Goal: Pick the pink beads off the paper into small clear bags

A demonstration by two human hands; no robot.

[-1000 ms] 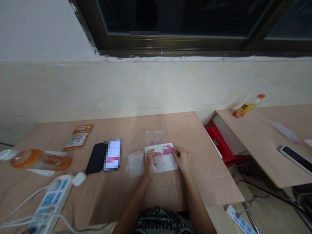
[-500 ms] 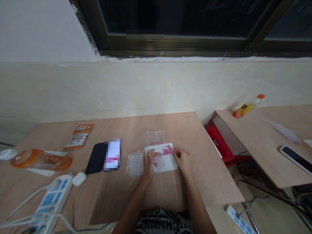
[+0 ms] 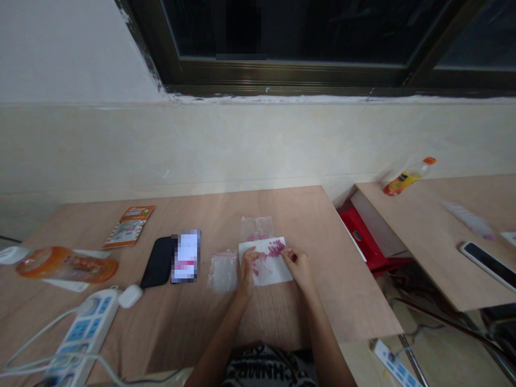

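A white sheet of paper [image 3: 271, 269] lies on the wooden table [image 3: 193, 312] with several small pink beads [image 3: 276, 248] on it. My left hand [image 3: 245, 270] rests on the sheet's left edge, fingers curled in a pinch. My right hand [image 3: 297, 265] sits at the sheet's right edge, fingertips pinched close to the beads; what they hold is too small to make out. A clear plastic bag [image 3: 256, 227] with more pink beads lies just behind the paper. Another clear bag [image 3: 223, 271] lies left of my left hand.
A phone [image 3: 185, 256] and a black case [image 3: 159, 262] lie left of the bags. Farther left are an orange packet [image 3: 129, 226], an orange bottle [image 3: 66, 264] on its side, a white power strip [image 3: 83, 333] with cables. A second table [image 3: 439, 236] at right carries a bottle [image 3: 408, 176] and a phone [image 3: 486, 262].
My right hand has shifted slightly left toward the beads. My left hand stays on the paper's edge.
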